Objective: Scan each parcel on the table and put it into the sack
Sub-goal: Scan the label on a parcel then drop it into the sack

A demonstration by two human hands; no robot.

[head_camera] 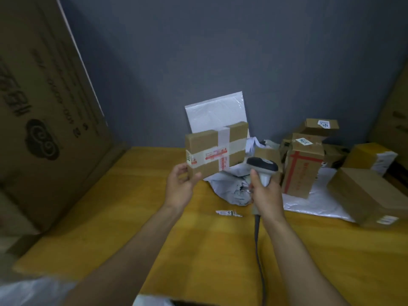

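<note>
Cardboard parcel at frame centre, pinched by left hand fingers; right hand fingers grip the scanner. Likely mid-scan; several boxes at right await scanning.

One scanner. Cardboard parcels: one left of the scanner, at least five right of it, pile partly hidden. Plastic mailers: three, one behind the scanner, one beneath, one right; one paper scrap.
</note>
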